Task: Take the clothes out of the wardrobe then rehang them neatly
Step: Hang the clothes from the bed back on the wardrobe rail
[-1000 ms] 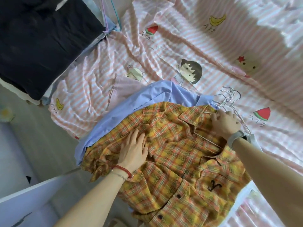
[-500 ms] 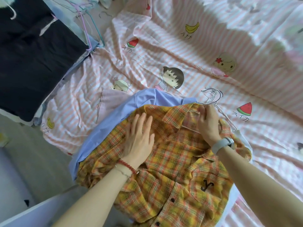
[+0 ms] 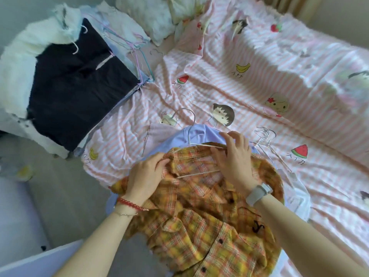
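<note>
Plaid shirt (image 3: 209,226), soft and limp, is bunching where left hand (image 3: 146,176) pinches its collar while right hand (image 3: 233,156) is gripping the wire hanger (image 3: 191,140).

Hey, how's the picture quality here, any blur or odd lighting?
Head view: soft daylight, with shadow bands across the bedsheet; motion blur smears the plaid shirt and frame edges; wide-angle lens bends the bed; both hands stay fairly sharp.

Bare forearms, red bead bracelet (image 3: 131,204) w/ thin chain, grey smartwatch (image 3: 258,193)

shirt (image 3: 209,226) on bed (image 3: 259,80), hangers (image 3: 267,140) right
</note>
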